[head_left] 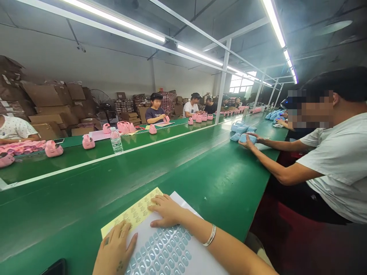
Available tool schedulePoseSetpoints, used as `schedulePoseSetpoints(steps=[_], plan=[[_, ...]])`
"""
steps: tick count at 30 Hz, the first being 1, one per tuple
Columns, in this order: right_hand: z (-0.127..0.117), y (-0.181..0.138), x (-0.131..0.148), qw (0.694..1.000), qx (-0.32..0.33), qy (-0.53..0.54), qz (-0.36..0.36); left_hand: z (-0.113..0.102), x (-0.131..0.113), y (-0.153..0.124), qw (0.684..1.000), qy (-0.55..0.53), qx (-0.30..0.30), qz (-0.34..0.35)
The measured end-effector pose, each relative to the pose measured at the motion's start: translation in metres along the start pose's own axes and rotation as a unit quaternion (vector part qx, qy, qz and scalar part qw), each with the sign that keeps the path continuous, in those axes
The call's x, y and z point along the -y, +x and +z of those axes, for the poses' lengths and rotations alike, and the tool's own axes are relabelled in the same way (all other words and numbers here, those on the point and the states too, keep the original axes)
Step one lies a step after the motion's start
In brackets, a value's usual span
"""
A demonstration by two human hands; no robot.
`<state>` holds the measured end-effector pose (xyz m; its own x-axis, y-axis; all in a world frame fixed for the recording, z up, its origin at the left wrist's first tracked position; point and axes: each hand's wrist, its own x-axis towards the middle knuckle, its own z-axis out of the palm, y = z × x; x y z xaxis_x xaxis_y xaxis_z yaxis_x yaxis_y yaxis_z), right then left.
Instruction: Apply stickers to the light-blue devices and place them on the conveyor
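A white sheet (172, 248) covered with rows of pale blue oval stickers lies on the green table in front of me. It partly covers a yellow label sheet (137, 212). My left hand (114, 248) rests flat with fingers spread on the near edge of the yellow sheet. My right hand (166, 210) lies on the far part of both sheets, fingers curled and pressing down. A silver bangle (210, 236) is on my right wrist.
A long green table (200, 168) with a white line stretches away. A water bottle (116, 140) and pink toys (54, 149) stand beyond the line. A co-worker at right (338, 160) handles blue items (246, 138). A dark phone (54, 267) lies near left.
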<state>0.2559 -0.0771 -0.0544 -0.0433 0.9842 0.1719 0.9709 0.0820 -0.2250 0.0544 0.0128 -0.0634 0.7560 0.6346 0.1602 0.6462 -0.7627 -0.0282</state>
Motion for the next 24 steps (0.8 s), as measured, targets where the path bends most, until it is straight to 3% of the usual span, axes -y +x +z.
schedulePoseSetpoints(steps=[4,14,24], plan=[[0.002,0.0,-0.001,1.0,-0.003,0.004,-0.003,0.007,0.002,-0.001,1.0,0.009,-0.015,0.007],[0.001,0.0,-0.001,1.0,-0.004,0.008,-0.007,-0.003,-0.003,0.0,0.999,0.034,0.025,-0.003],[-0.002,-0.002,0.001,1.0,0.001,0.002,-0.007,0.018,0.008,-0.001,0.999,-0.003,-0.041,0.018]])
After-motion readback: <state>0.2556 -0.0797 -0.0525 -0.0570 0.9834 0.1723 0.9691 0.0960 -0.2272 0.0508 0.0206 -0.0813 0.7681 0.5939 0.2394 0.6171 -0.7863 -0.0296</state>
